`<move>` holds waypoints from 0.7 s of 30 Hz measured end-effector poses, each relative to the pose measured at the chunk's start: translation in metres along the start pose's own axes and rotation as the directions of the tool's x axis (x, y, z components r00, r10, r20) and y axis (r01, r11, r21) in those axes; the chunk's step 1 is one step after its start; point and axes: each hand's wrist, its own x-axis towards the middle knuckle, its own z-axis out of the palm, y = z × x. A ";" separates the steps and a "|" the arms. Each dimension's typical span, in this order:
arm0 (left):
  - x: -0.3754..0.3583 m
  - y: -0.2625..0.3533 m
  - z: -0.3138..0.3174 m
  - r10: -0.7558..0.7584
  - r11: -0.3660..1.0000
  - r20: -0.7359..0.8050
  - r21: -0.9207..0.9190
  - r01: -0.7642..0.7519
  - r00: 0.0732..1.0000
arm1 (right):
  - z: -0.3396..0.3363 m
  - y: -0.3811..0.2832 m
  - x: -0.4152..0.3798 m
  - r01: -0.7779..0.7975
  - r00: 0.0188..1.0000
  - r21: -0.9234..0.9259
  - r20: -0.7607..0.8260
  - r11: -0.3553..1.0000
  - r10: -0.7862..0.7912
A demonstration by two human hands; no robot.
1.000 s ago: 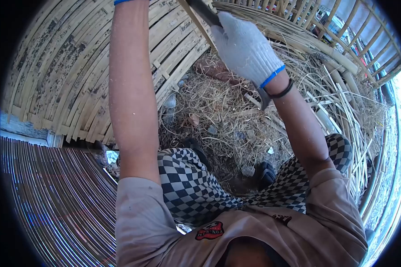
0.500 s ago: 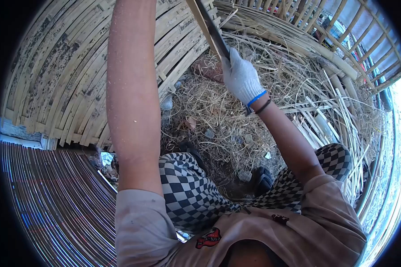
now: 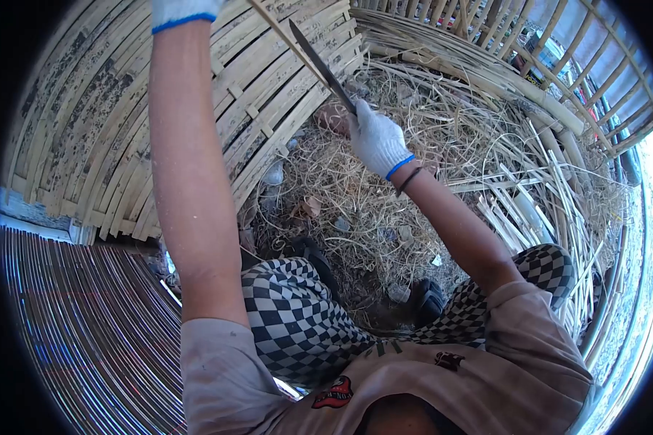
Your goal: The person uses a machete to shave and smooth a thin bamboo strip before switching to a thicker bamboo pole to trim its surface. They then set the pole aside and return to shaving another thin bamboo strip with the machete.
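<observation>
My right hand (image 3: 379, 140), in a white knit glove with a blue cuff, is closed around the handle of a long dark-bladed knife (image 3: 317, 62). The blade points up and to the left. A thin bamboo strip (image 3: 289, 40) runs down from the top edge and meets or passes behind the blade just above my right hand. Of my left hand (image 3: 184, 9), also gloved, only the wrist part shows at the top edge. Its fingers lie outside the view, so whatever it holds is hidden.
A woven bamboo panel (image 3: 101, 94) stands at the left. Curly bamboo shavings (image 3: 370, 199) cover the ground before my sandalled feet. Split bamboo strips (image 3: 515, 206) and poles lie at the right, below a bamboo slat fence (image 3: 595, 80). A dark ribbed surface (image 3: 87, 326) fills the lower left.
My left arm has moved up and left, bringing its glove cuff into view. My right hand has shifted slightly left and down with the knife, whose blade now stands apart from the strip's upper part.
</observation>
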 end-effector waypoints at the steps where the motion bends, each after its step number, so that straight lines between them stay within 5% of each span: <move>1: -0.004 0.006 -0.006 -0.001 1.000 -0.050 0.012 0.002 0.999 | -0.007 -0.006 0.001 0.032 0.999 0.008 -0.037 0.999 -0.032; 5: -0.018 0.013 -0.008 -0.006 0.999 -0.037 -0.041 0.005 0.999 | -0.042 -0.045 -0.008 0.182 0.974 -0.013 -0.136 0.983 -0.182; 9: -0.009 0.021 -0.032 -0.079 0.995 0.133 0.072 0.070 0.988 | 0.020 0.003 -0.011 0.209 0.964 0.094 -0.189 0.973 -0.189; 10: -0.008 0.025 -0.037 -0.162 0.987 0.140 0.040 0.158 0.977 | 0.041 0.025 -0.007 0.082 0.996 0.033 -0.039 0.996 -0.081; 12: 0.001 0.032 -0.044 -0.311 0.947 0.180 -0.021 0.319 0.933 | 0.048 0.023 -0.007 0.058 0.998 0.012 -0.012 0.998 -0.058; 13: -0.002 0.032 -0.046 -0.278 0.958 0.081 -0.043 0.282 0.957 | 0.034 0.013 -0.002 0.058 0.998 0.002 -0.024 0.998 -0.058; 19: 0.012 0.040 -0.058 -0.393 0.899 0.154 -0.140 0.414 0.906 | 0.003 -0.008 -0.025 0.172 0.985 0.110 -0.050 0.979 -0.167; 21: 0.012 0.038 -0.055 -0.412 0.876 0.214 -0.174 0.450 0.886 | 0.058 0.046 -0.018 0.005 0.999 0.030 0.048 1.000 -0.006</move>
